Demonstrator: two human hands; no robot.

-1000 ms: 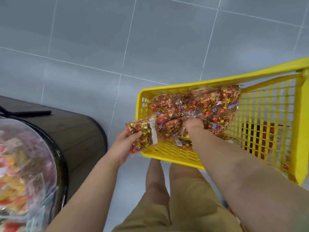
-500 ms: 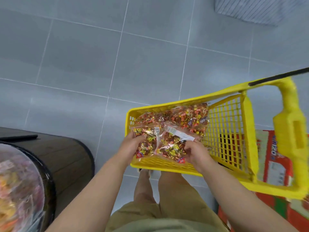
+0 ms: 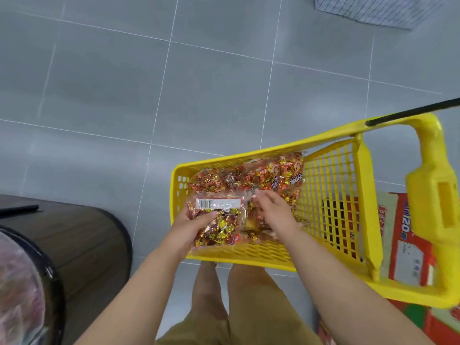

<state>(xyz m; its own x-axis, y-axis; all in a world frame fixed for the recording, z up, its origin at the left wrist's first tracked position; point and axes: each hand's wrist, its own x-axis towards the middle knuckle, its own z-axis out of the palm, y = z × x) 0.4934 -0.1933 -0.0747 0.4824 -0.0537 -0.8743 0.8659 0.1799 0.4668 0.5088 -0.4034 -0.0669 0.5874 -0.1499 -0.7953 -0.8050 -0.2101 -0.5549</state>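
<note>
Placement step in hand, by the look of it: clear plastic bag of gold and red wrapped candies [image 3: 219,227] held at the near-left corner of the yellow plastic lattice shopping basket [image 3: 249,255], about 7 o'clock inside it. Gripped by the left hand [image 3: 189,230], thumb on top, fingers curled under the bag's left edge. White barcode label [image 3: 219,203] facing up. Resting on or just above other red and orange candy packets [image 3: 249,176] filling the basket from 10 to 1 o'clock; contact underneath hidden. Right hand [image 3: 273,214] just beside the bag at its 3 o'clock, fingers slack and spread, tips on the packets, clasping nothing that shows.

Next, probably: let go with the left, settle the bag flat among the rest, keep it off the low near rim. Soft, slippery film, so only light force needed.

Surroundings:
- Grey square-tiled floor [image 3: 149,83] with pale grout under everything.
- Thick yellow basket handle [image 3: 433,195] at 3 o'clock, thin black bar [image 3: 410,112] running off at 2 o'clock.
- Red and white printed carton [image 3: 405,250] behind the mesh at 4 o'clock.
- Dark wood round display stand [image 3: 82,240] at 8 o'clock, blurred clear bin of mixed sweets [image 3: 17,282] on it.
- Grey ribbed mat [image 3: 373,8] at 1 o'clock, far edge.
- Khaki shorts [image 3: 236,327] and bare legs [image 3: 206,290] at 6 o'clock.
</note>
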